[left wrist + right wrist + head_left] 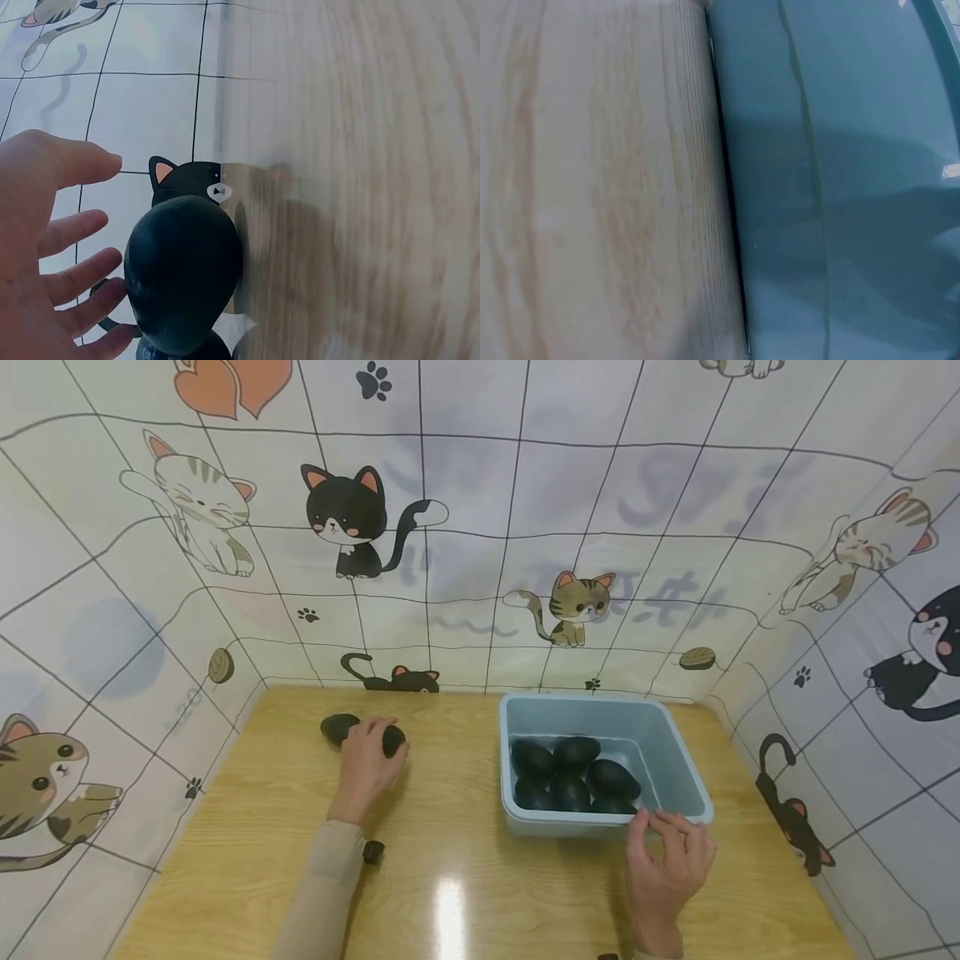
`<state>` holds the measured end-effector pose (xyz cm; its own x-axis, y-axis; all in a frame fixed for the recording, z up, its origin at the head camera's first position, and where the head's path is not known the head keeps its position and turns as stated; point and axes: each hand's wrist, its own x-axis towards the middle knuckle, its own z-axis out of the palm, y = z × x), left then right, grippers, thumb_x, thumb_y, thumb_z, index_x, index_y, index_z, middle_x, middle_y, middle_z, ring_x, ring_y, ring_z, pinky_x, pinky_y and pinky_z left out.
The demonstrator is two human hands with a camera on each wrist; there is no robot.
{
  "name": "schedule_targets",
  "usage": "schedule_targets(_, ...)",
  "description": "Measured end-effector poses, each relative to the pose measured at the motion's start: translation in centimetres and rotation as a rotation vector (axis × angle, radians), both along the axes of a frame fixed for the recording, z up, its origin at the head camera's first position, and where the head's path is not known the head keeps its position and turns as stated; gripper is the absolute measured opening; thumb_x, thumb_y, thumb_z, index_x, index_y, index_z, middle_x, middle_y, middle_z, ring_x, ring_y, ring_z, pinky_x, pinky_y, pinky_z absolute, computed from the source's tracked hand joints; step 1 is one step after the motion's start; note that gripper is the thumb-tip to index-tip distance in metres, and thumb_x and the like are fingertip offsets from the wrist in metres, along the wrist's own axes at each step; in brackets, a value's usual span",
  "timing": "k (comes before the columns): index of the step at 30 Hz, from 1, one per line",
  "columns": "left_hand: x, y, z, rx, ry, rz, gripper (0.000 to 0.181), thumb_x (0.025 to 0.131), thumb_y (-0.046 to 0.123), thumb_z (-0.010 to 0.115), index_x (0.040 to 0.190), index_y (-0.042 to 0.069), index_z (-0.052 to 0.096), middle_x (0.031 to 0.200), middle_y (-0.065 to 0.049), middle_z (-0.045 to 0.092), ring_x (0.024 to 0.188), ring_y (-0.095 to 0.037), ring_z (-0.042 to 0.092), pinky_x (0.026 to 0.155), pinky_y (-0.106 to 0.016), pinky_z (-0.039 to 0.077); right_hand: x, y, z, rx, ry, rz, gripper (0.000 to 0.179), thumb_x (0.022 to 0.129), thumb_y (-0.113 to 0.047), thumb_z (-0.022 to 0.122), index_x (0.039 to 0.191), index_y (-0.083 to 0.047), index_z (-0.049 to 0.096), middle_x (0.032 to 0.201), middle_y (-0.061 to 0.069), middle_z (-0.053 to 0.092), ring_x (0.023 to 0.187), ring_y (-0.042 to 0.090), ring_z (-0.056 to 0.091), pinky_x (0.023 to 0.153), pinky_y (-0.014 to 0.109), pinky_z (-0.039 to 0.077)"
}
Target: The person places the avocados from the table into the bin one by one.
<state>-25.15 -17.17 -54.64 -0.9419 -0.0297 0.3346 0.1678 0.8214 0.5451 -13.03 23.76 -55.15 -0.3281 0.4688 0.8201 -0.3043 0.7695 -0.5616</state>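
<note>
Two dark green avocados lie at the table's back left. My left hand (pixel 367 756) reaches over the right-hand avocado (pixel 393 742), covering part of it; the other avocado (pixel 339 728) sits just to its left. In the left wrist view the fingers are spread and loosely bent beside the nearer avocado (pixel 184 262), with the thumb apart from it. My right hand (pixel 670 864) holds the front rim of a light blue plastic bin (pixel 678 760) near its right corner, thumb and fingertips at the edge. Several dark avocados (pixel 576 753) lie inside, toward the bin's left.
A wood-grain table (pixel 450 827) carries everything. Behind it stands a cat-patterned wall covering (pixel 480 560), which also closes in the left and right sides. The bin's raised walls (pixel 840 150) stand on the table's right half.
</note>
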Motion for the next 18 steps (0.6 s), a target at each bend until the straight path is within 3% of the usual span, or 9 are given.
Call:
schedule_targets(9, -0.3, -0.8, -0.4, -0.007, -0.074, 0.019, 0.052, 0.099, 0.030, 0.074, 0.143, 0.005, 0.065, 0.144, -0.023, 0.060, 0.133, -0.051, 0.052, 0.110, -0.068, 0.042, -0.1, 0.1, -0.1, -0.010, 0.030, 0.003, 0.016, 0.083, -0.001, 0.079, 0.075, 0.010, 0.071, 0.088, 0.027, 0.069, 0.089, 0.047, 0.059, 0.110, 0.030, 0.034)
schedule_targets(18, -0.6, -0.7, -1.5, 0.001, -0.149, 0.010, 0.055, 0.100, 0.031, 0.071, 0.149, 0.007, 0.060, 0.149, -0.025, 0.056, 0.134, -0.050, 0.053, 0.108, -0.067, 0.047, -0.1, 0.1, -0.2, -0.005, 0.021, -0.003, 0.013, 0.081, 0.001, 0.079, 0.076, 0.010, 0.071, 0.089, 0.026, 0.069, 0.089, 0.046, 0.059, 0.109, 0.028, 0.035)
